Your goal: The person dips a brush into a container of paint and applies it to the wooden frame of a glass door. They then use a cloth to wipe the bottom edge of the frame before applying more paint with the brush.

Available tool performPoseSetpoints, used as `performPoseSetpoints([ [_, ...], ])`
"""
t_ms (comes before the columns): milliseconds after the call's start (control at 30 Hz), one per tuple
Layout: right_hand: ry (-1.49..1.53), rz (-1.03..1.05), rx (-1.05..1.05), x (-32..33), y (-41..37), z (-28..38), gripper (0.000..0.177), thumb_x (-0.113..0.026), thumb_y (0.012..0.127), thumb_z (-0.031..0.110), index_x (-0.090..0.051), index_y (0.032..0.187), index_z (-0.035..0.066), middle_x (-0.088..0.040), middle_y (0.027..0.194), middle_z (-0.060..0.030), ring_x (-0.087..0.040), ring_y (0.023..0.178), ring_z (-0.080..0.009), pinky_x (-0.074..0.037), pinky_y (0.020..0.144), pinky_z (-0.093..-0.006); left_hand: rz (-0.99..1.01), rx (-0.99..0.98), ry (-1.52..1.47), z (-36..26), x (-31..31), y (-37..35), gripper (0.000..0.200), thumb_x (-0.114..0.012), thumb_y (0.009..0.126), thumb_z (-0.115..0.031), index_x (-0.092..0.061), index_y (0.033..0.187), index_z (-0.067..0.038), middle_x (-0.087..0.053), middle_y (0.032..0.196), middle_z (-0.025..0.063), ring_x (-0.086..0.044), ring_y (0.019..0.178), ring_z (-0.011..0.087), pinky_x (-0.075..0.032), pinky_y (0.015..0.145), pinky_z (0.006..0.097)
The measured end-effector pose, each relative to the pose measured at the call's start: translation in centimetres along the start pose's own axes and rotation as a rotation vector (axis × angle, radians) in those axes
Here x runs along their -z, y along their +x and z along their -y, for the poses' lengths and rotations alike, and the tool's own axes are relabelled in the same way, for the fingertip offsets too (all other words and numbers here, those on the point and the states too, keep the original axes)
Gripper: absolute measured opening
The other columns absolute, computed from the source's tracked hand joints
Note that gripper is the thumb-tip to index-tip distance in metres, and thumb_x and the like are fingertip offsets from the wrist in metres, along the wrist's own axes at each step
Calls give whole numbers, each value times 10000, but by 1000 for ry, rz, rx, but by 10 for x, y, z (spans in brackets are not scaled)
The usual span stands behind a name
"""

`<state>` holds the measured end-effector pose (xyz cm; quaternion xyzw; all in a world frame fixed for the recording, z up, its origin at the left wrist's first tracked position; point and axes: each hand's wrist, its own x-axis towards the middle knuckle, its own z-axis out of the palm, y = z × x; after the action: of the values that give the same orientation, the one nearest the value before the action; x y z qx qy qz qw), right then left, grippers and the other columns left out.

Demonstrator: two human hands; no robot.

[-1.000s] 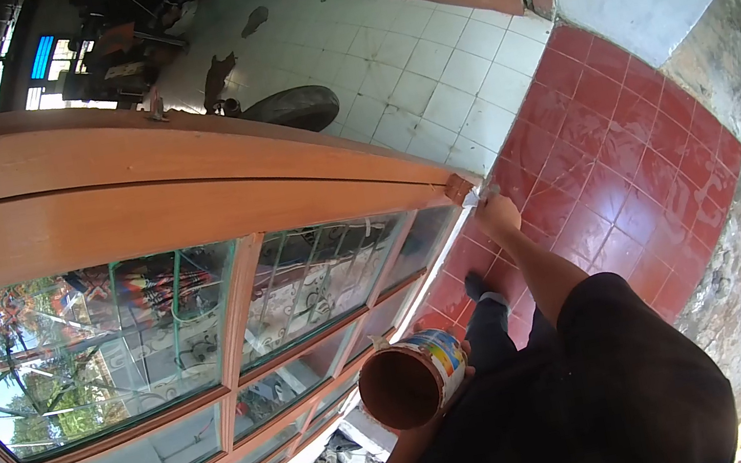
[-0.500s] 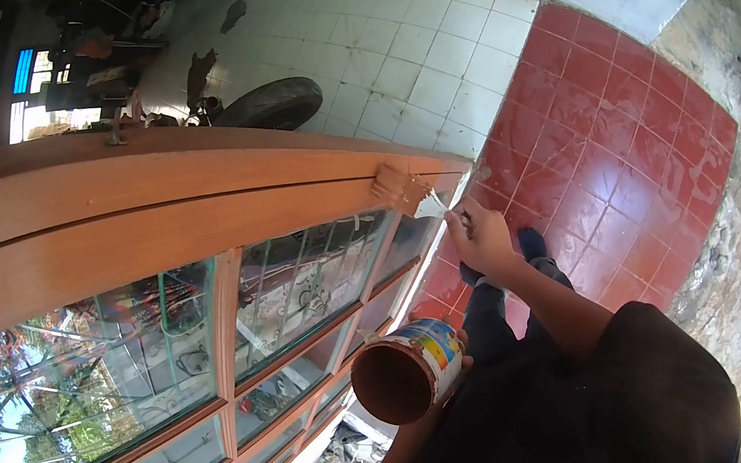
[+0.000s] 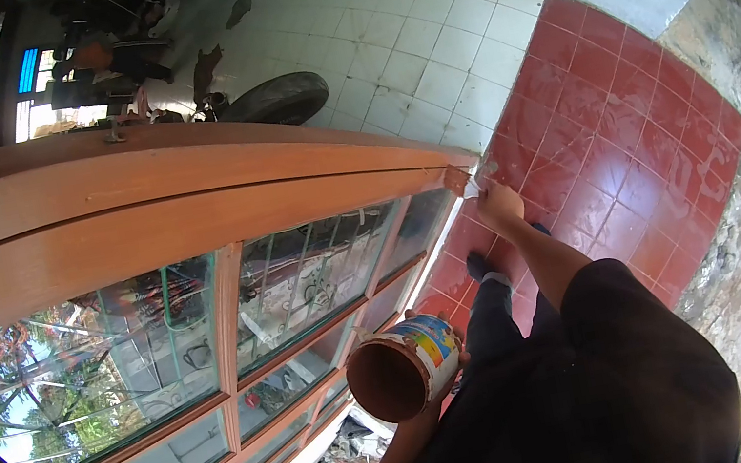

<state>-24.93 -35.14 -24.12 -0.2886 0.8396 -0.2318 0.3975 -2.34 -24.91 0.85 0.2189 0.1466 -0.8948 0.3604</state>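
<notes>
Red tiles (image 3: 609,120), paintbrush (image 3: 469,186) aslant — bristles (image 3: 454,179) toward orange beam (image 3: 190,222)

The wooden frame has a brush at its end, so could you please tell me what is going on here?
A person holds a brush in the right hand, at the far end of the wooden frame. The left hand holds a can, its open mouth facing the camera and its inside coated reddish brown. Glass panes sit along the frame.
</notes>
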Motion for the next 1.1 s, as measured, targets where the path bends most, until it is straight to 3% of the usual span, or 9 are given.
performPoseSetpoints([
  [167, 35, -62, 127, 23, -48, 60, 282, -538, 926, 320, -639, 929, 57, -699, 873, -222, -681, 846, -426, -531, 761, -544, -43, -14, -108, 4, -1, -1, 463, -606, 933, -411, -550, 1383, -314, -481, 1410, 131, -454, 1279, 330, -434, 942, 658],
  [233, 260, -169, 252, 28, -70, 66, 269, -577, 920, 306, -612, 870, 44, -667, 738, -206, -669, 716, -415, -512, 658, -533, -58, -5, -97, -3, 9, -3, 453, -602, 938, -403, -555, 1379, -313, -480, 1411, 133, -448, 1284, 330, -432, 947, 658],
  [433, 616, -114, 374, 80, -131, 102, 263, -604, 932, 285, -579, 833, 42, -623, 649, -194, -645, 636, -417, -471, 564, -509, -9, 5, -40, -4, 15, 7, 435, -589, 953, -391, -555, 1379, -313, -477, 1407, 148, -435, 1296, 352, -440, 963, 648],
  [600, 458, -153, 342, 33, -97, 58, 252, -594, 935, 274, -597, 836, 42, -647, 690, -199, -662, 670, -421, -492, 593, -507, 29, 14, -26, 2, 1, 7, 457, -616, 940, -374, -545, 1387, -317, -463, 1418, 135, -419, 1306, 362, -440, 973, 669],
  [667, 332, -161, 135, -3, -65, 28, 255, -586, 926, 290, -634, 936, 40, -682, 779, -223, -682, 768, -425, -526, 675, -511, 21, 6, -19, -5, 9, 4, 460, -624, 934, -375, -548, 1384, -319, -464, 1419, 133, -421, 1305, 362, -435, 973, 683],
  [700, 326, -163, 139, -5, -56, 23, 255, -586, 926, 290, -634, 936, 40, -682, 779, -223, -682, 768, -425, -526, 675, -511, 3, 2, -20, -5, 12, 2, 464, -633, 928, -375, -550, 1382, -320, -464, 1420, 130, -423, 1303, 362, -429, 974, 696],
  [767, 78, 6, 45, -4, -37, 20, 302, -575, 915, 314, -650, 1032, 46, -699, 877, -242, -681, 864, -432, -538, 762, -523, 10, 3, -35, -2, 10, 3, 465, -637, 925, -375, -552, 1379, -323, -470, 1414, 131, -433, 1295, 365, -426, 971, 702],
  [900, 7, 30, 27, -4, -23, 23, 323, -560, 914, 322, -654, 1057, 48, -700, 910, -238, -677, 899, -435, -536, 787, -535, -47, -19, -90, -3, 11, -5, 466, -647, 919, -376, -558, 1373, -324, -485, 1396, 133, -460, 1267, 368, -423, 955, 712],
  [1100, 110, -19, 206, 45, -84, 72, 273, -574, 916, 306, -629, 915, 39, -679, 828, -234, -672, 825, -443, -528, 718, -537, -129, -77, -88, 8, -3, -7, 468, -640, 921, -388, -553, 1369, -283, -501, 1371, 152, -477, 1229, 376, -460, 898, 695],
])
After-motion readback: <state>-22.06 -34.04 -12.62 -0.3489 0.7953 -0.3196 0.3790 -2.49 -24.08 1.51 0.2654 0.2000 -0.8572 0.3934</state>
